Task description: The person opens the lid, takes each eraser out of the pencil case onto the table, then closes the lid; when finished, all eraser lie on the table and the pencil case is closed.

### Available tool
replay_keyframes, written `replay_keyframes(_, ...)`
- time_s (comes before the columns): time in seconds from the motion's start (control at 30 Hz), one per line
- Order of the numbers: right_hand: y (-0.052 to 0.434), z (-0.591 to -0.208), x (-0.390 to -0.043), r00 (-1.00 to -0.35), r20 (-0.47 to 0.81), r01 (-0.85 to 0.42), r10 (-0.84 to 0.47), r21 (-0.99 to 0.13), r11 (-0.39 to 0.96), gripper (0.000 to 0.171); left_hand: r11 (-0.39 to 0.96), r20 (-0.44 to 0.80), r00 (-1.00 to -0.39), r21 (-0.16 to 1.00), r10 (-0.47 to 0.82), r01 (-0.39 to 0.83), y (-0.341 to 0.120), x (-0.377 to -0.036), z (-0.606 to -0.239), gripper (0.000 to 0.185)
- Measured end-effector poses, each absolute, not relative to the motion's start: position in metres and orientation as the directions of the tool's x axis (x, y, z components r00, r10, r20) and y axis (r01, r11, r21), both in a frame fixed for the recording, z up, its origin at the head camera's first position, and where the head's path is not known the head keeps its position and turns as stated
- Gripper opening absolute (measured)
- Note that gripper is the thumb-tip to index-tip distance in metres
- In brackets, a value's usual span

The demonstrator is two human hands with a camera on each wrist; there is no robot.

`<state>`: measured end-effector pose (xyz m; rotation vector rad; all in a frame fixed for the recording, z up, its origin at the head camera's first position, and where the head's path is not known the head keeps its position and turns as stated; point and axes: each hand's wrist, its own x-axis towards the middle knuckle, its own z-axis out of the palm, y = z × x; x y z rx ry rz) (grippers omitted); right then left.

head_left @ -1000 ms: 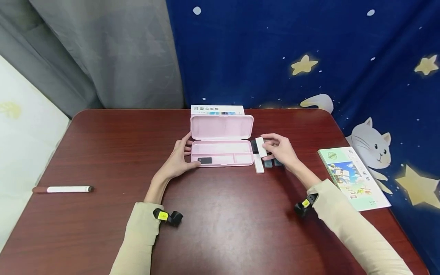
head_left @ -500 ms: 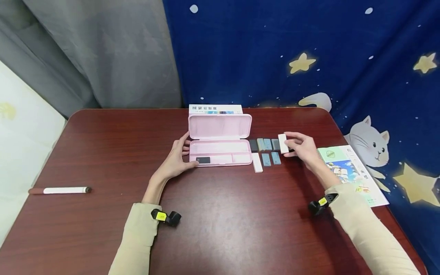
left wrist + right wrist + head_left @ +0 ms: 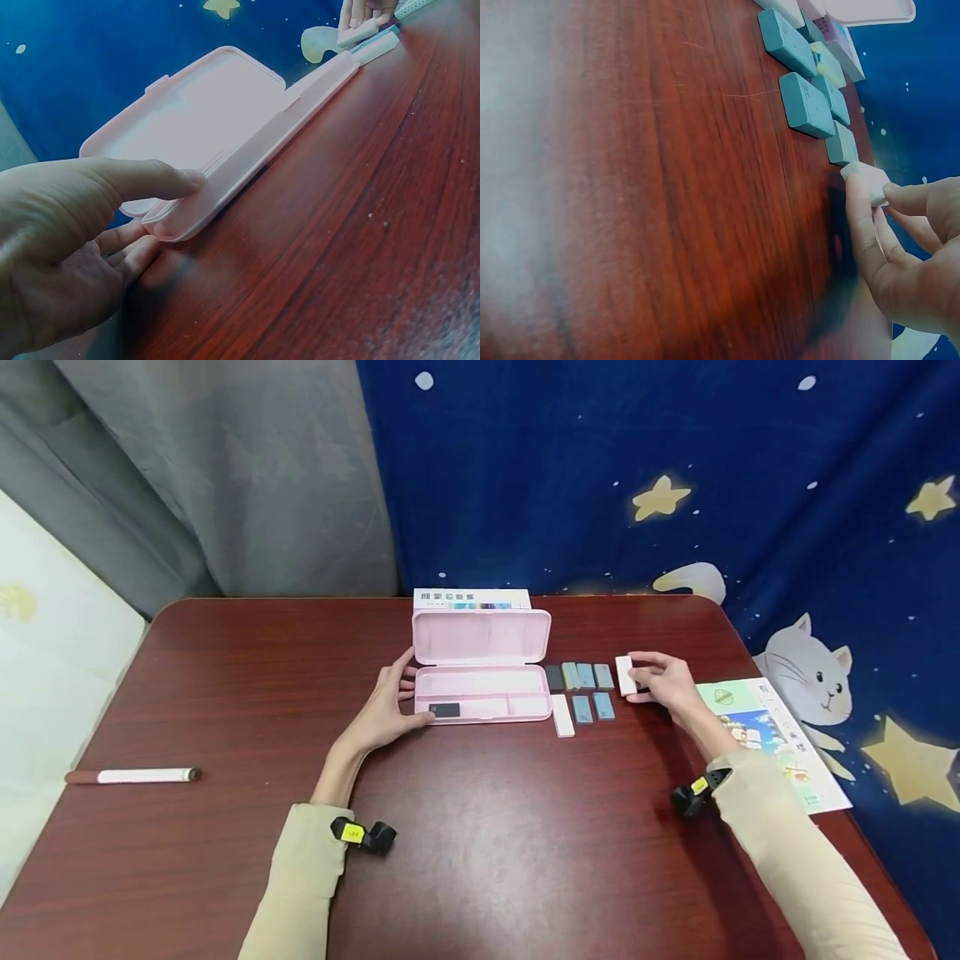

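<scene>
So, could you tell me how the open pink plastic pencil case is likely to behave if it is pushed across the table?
The open pink plastic pencil case looks thin-walled and nearly empty, so it is probably light and would slide readily on the smooth dark red table. Its upright lid may make it tip backward; the left hand steadies its end. It looks stiff, not floppy.

White eraser (image 3: 624, 676) at row's right end, pinched.
</scene>
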<state>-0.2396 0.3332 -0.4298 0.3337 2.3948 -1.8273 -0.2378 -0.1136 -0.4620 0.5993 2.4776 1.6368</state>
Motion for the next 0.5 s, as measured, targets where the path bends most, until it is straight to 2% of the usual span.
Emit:
replay_keyframes(0.33,0.3278,-0.4321,-0.2470,-0.961,-0.218,0.266,0.171,-0.897,0.354,0.042,0.352,0.115,-0.917,0.899,0.383,0.260,-0.1139,-0.2368,-0.4621,0.106)
replay_keyframes(0.5,0.3246,-0.4319,-0.2482,-0.966,-0.200,0.249,0.162,-0.884,0.395,0.040,0.350,0.118,-0.919,0.900,0.377,0.259,-0.1148,-0.2371,-0.4620,0.106)
